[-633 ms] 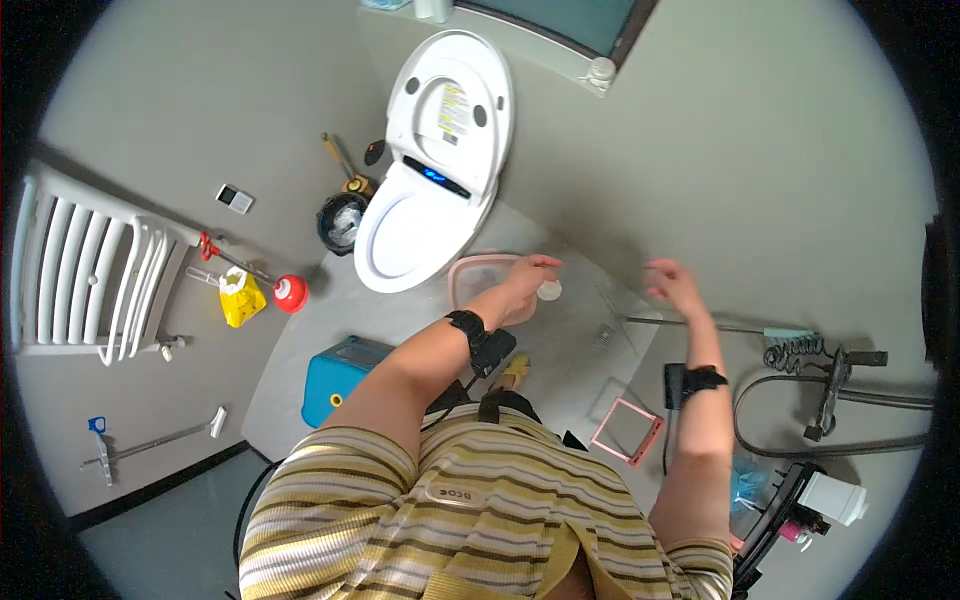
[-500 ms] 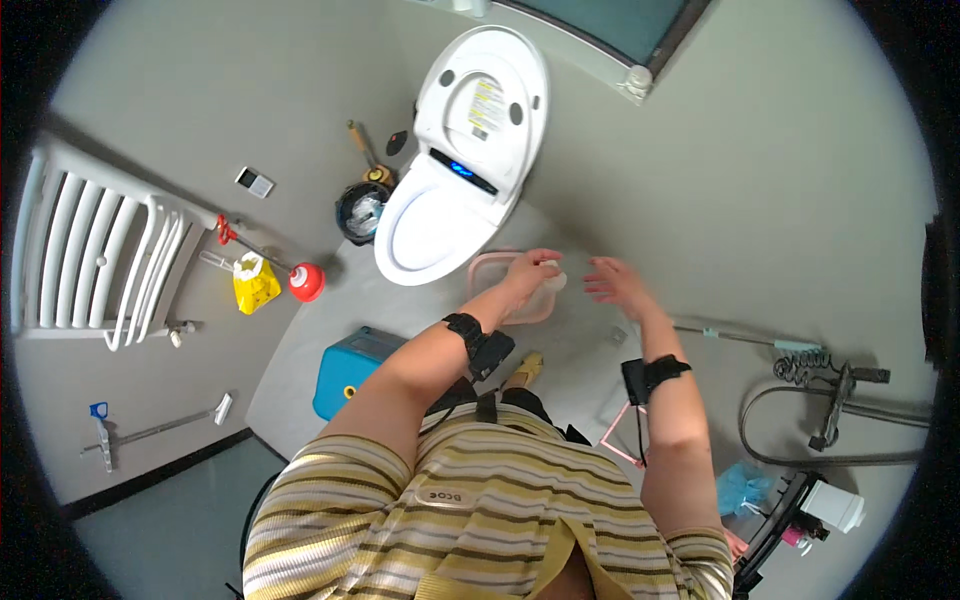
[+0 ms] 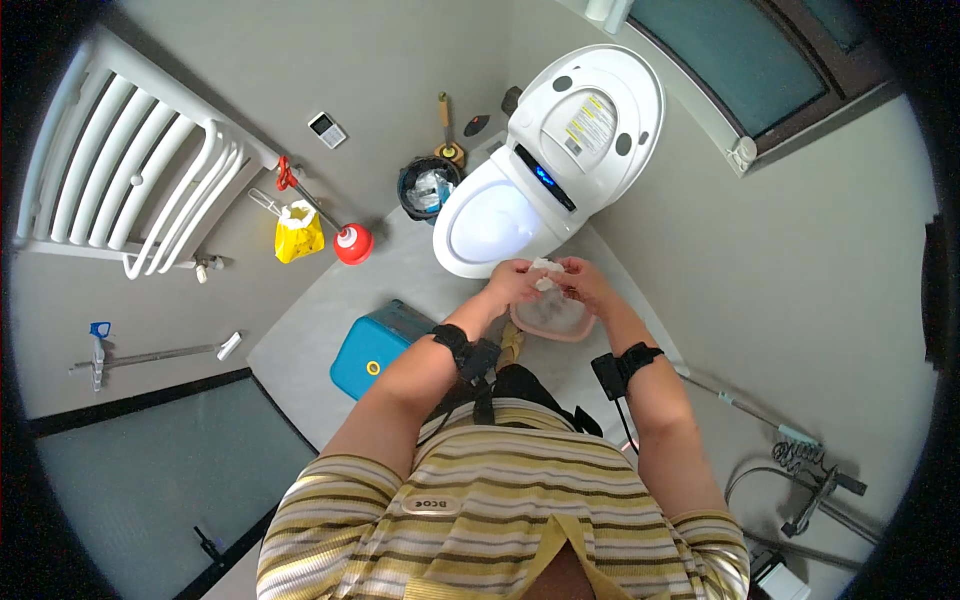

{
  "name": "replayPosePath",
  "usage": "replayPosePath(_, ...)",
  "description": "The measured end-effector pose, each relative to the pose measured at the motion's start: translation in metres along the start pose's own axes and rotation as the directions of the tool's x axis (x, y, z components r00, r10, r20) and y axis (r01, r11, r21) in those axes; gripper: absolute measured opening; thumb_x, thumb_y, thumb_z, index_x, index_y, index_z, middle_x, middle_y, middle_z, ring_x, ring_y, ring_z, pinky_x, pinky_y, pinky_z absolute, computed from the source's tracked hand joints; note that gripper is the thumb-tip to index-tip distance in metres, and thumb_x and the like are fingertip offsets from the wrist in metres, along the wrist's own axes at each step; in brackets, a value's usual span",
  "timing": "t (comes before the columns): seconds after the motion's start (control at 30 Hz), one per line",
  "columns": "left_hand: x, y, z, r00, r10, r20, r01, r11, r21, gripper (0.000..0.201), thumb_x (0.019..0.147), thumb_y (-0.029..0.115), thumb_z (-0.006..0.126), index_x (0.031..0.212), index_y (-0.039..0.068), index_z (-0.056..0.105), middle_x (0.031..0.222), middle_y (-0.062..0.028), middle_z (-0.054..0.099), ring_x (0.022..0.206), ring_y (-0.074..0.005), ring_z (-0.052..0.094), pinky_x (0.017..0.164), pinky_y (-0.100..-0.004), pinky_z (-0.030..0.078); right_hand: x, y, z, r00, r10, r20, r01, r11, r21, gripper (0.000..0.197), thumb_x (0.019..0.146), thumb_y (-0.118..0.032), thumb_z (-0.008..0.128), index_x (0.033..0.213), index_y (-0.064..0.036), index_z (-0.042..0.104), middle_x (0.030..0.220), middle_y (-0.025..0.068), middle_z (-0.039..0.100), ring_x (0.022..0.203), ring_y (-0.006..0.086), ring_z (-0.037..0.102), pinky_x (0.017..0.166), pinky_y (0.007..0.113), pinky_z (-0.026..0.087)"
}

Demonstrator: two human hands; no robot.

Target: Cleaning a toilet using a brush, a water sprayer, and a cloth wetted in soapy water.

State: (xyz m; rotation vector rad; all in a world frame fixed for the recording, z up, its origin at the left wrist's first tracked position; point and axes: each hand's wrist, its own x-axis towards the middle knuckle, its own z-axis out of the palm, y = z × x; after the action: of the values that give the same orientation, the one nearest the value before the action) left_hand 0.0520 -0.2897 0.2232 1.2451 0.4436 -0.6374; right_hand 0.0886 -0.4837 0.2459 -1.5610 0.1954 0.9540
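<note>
Looking white; small, uneven item (image 3: 546,265)

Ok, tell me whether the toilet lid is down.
No: the lid is raised, with its underside showing and the bowl uncovered.

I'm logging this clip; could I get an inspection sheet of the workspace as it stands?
Surface: grey floor.
Job's things: small white item between both hands, its kind unclear; pink-rimmed basin below them in the view.
Clutter: blue box, red plunger, yellow bag and lined black bin to the left.
Hands: left hand and right hand close together, fingers bent around the white item.
Cables: black cable hanging from the box on the right wrist.
Surroundings: toilet with lid raised; white towel rack on the left wall.
</note>
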Motion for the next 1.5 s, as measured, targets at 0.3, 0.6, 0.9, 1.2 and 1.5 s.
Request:
replayPosePath(0.3,0.015,0.042,-0.024,0.978,0.077,-0.192,-0.115,0.974,-0.195,0.029,0.085,0.026,0.074,0.105,0.008,0.064,0.094,-0.0007,0.068,0.078,-0.0099,0.063,0.069,-0.0244,0.053,0.048,-0.038,-0.003,0.964,-0.027,0.263,0.043,0.998,-0.056,0.034,0.087,-0.033,0.07,0.109,-0.0076,0.062,0.081,-0.0042,0.056,0.071,0.0062,0.051,0.065,0.022,0.042)
replayPosePath(0.6,0.036,0.064,-0.047,0.99,0.051,-0.132,-0.1,0.912,-0.398,0.032,0.094,0.021,0.061,0.118,0.002,0.056,0.097,-0.0077,0.067,0.078,-0.0152,0.065,0.071,-0.0297,0.057,0.061,-0.055,-0.005,0.975,-0.147,0.166,0.088,0.944,0.318,0.037,0.092,-0.025,0.065,0.121,-0.0039,0.055,0.117,0.0054,0.06,0.11,0.0154,0.056,0.094,0.032,0.047)
replayPosePath(0.9,0.115,0.071,-0.077,0.997,-0.047,0.066,0.067,0.942,-0.328,0.031,0.099,0.015,0.045,0.125,0.001,0.051,0.108,-0.0132,0.065,0.091,-0.0244,0.067,0.082,-0.0389,0.057,0.095,-0.044,-0.021,0.99,-0.1,-0.097,0.138,0.805,0.577,0.029,0.088,-0.012,0.064,0.115,-0.0058,0.055,0.104,0.0064,0.066,0.09,0.0194,0.067,0.084,0.034,0.054)
replayPosePath(1.2,0.188,0.086,-0.126,0.895,-0.341,0.288,0.385,0.916,-0.112,0.044,0.097,0.048,0.047,0.125,0.015,0.054,0.12,-0.0038,0.057,0.108,-0.0233,0.057,0.092,-0.045,0.048,0.181,0.039,0.048,0.869,-0.038,-0.494,0.296,0.839,0.457,0.034,0.078,-0.008,0.067,0.112,-0.0097,0.063,0.088,0.001,0.062,0.07,0.0101,0.059,0.062,0.026,0.051)
replayPosePath(1.5,0.279,-0.014,-0.159,0.916,-0.312,0.254,0.2,0.9,0.387,0.05,0.079,0.02,0.078,0.122,0.008,0.054,0.112,-0.0054,0.06,0.098,-0.0205,0.062,0.077,-0.0375,0.054,0.268,0.126,0.079,0.774,0.016,-0.633,0.328,0.845,0.423,0.018,0.088,-0.025,0.072,0.097,-0.0102,0.069,0.084,-0.0018,0.065,0.07,0.0075,0.057,0.059,0.022,0.046)
